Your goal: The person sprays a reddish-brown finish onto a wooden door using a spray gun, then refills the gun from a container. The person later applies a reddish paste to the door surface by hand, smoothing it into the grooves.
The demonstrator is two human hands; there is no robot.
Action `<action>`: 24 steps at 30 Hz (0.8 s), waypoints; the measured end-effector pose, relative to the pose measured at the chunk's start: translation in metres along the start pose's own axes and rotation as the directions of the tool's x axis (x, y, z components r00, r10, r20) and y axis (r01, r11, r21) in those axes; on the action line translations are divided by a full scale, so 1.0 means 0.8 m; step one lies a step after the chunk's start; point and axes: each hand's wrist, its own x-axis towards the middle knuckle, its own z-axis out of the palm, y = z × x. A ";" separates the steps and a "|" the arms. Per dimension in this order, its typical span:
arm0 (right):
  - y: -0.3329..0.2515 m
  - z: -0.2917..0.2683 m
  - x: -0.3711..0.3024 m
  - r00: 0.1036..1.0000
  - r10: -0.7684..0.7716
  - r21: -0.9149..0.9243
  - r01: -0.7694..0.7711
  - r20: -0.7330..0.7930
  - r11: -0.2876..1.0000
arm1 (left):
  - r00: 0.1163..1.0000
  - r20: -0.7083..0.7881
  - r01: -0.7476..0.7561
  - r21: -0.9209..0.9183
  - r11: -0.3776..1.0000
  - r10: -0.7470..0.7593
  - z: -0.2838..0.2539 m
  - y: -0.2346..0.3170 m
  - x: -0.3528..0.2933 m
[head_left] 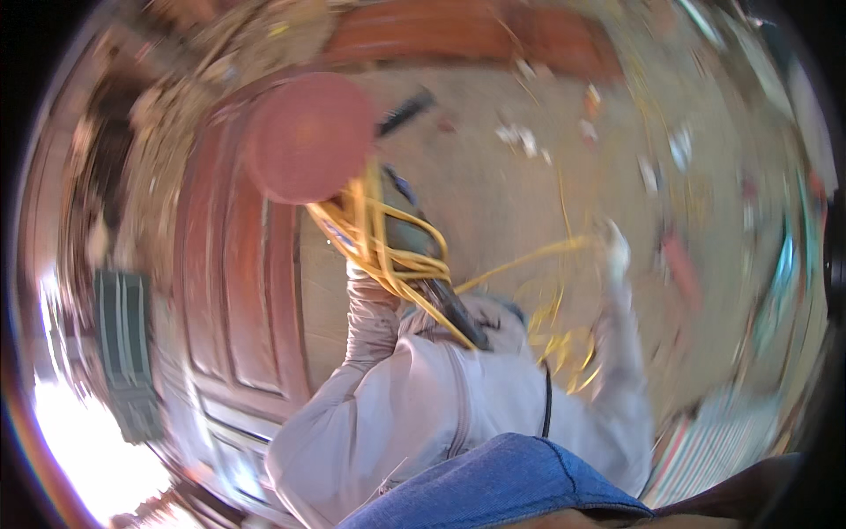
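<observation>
A hand-held power tool that looks like an angle grinder (410,240), with a round reddish disc (310,137) at its far end, is held up in front of my chest. Several turns of yellow cord (379,251) wrap its dark body. My left hand (368,280) is closed around the tool from the left, its fingers partly hidden by the cord. Out to the right, my right hand (615,251) grips a stretch of the same cord, pulled taut from the tool; motion blurs this hand. Loose yellow loops hang beside my right forearm.
A reddish-brown panelled wooden door (242,291) lies to the left, and another brown wooden panel (476,35) at the far side. White scraps (524,139) litter the dusty floor. A striped sheet (714,450) is at lower right, and a dark green slatted object (125,353) at far left.
</observation>
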 end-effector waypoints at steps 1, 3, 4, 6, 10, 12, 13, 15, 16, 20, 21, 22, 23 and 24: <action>-0.036 -0.006 0.013 0.781 0.313 -0.240 -0.214 0.541 0.947 | 0.999 0.010 0.032 0.064 0.997 -0.033 -0.011 0.007 -0.003; -0.042 -0.022 -0.005 0.947 0.225 -0.154 -0.193 0.227 0.969 | 0.993 0.075 0.085 0.110 0.990 -0.093 -0.010 0.003 0.014; -0.066 -0.050 0.006 0.958 0.269 -0.006 -0.269 0.096 0.963 | 0.988 0.098 0.110 0.129 0.986 -0.123 -0.009 0.002 0.018; -0.117 -0.112 0.003 0.958 0.258 0.117 -0.244 -0.123 0.963 | 0.970 0.162 0.155 0.163 0.974 -0.181 -0.003 -0.007 0.033; -0.117 -0.167 -0.084 0.944 0.316 -0.146 -0.328 -0.096 0.934 | 0.901 0.295 0.265 0.205 0.942 -0.318 0.020 -0.035 0.047; -0.100 -0.174 -0.158 0.911 0.402 -0.301 -0.360 0.089 0.883 | 0.867 0.331 0.305 0.240 0.922 -0.373 0.020 -0.036 0.051; -0.098 -0.174 -0.193 0.898 0.438 -0.267 -0.412 0.041 0.871 | 0.849 0.350 0.325 0.245 0.913 -0.396 0.023 -0.040 0.053; -0.087 -0.163 -0.276 0.868 0.494 -0.200 -0.494 -0.052 0.846 | 0.828 0.374 0.341 0.253 0.905 -0.417 0.028 -0.045 0.062; -0.091 -0.153 -0.314 0.794 0.605 -0.290 -0.591 -0.050 0.753 | 0.818 0.387 0.348 0.256 0.902 -0.425 0.030 -0.049 0.065; -0.065 -0.106 -0.507 0.366 0.928 -0.491 -0.797 0.070 0.352 | 0.758 0.431 0.416 0.259 0.871 -0.490 0.038 -0.075 0.064; -0.058 -0.108 -0.519 0.278 0.961 -0.350 -0.898 0.018 0.266 | 0.743 0.443 0.429 0.258 0.865 -0.501 0.042 -0.083 0.063; -0.062 -0.113 -0.505 0.299 0.953 -0.098 -0.951 -0.054 0.293 | 0.743 0.449 0.418 0.267 0.868 -0.496 0.041 -0.080 0.072; -0.069 -0.127 -0.489 0.318 0.939 0.151 -0.930 -0.134 0.337 | 0.740 0.455 0.413 0.274 0.869 -0.495 0.043 -0.080 0.077; -0.114 -0.150 -0.416 0.360 0.895 0.431 -0.786 -0.262 0.442 | 0.757 0.455 0.369 0.294 0.882 -0.469 0.039 -0.064 0.091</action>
